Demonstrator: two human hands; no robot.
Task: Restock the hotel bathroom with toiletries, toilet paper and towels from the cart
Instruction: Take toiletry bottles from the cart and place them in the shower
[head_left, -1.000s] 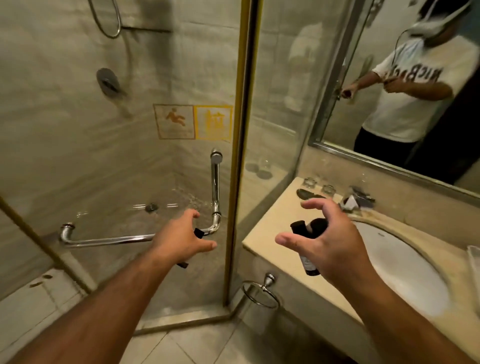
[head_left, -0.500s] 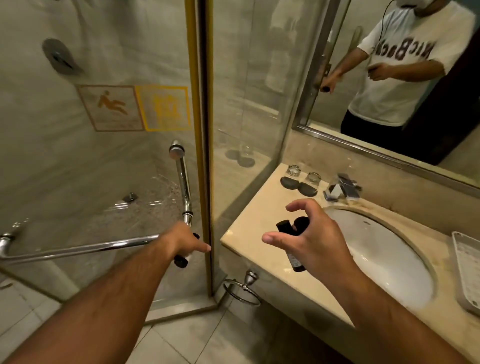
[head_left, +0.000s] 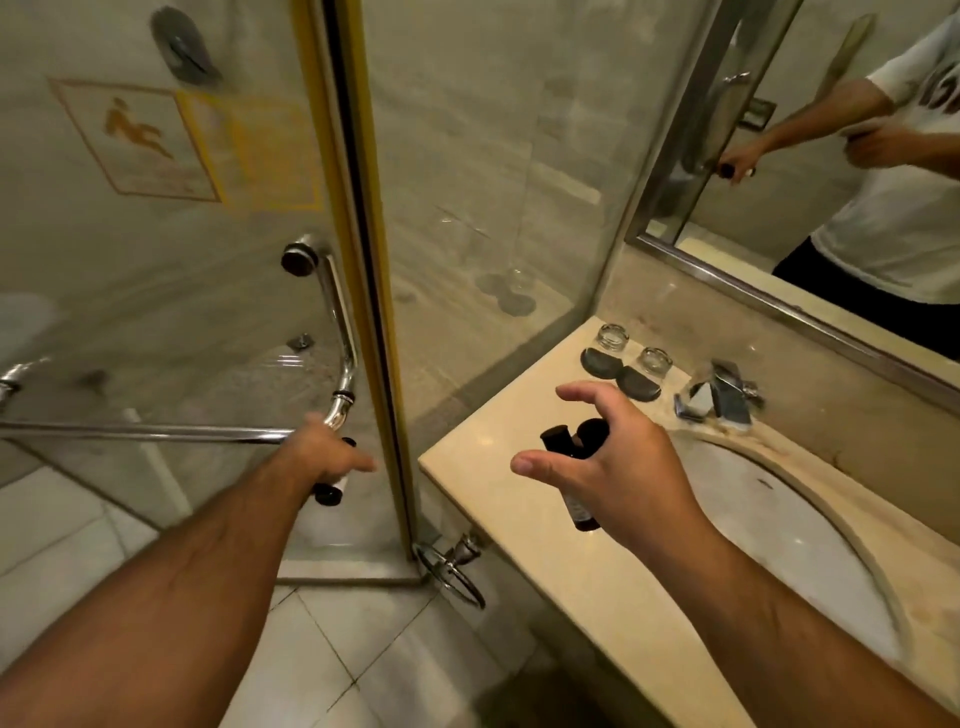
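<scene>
Holding small dark-capped bottles in each grip, we see the left hand (head_left: 332, 457) closed on one bottle (head_left: 328, 491) beside the shower door handle (head_left: 340, 332), the right hand (head_left: 618, 467) clasping two bottles (head_left: 571, 447) above the desk (head_left: 519, 519) near the sink (head_left: 789, 530).

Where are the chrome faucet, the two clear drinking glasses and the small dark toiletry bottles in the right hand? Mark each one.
chrome faucet (head_left: 719, 397): head view, on its spout body.
two clear drinking glasses (head_left: 612, 336): head view, on the left glass's rim.
small dark toiletry bottles (head_left: 557, 437): head view, on one black cap.
</scene>
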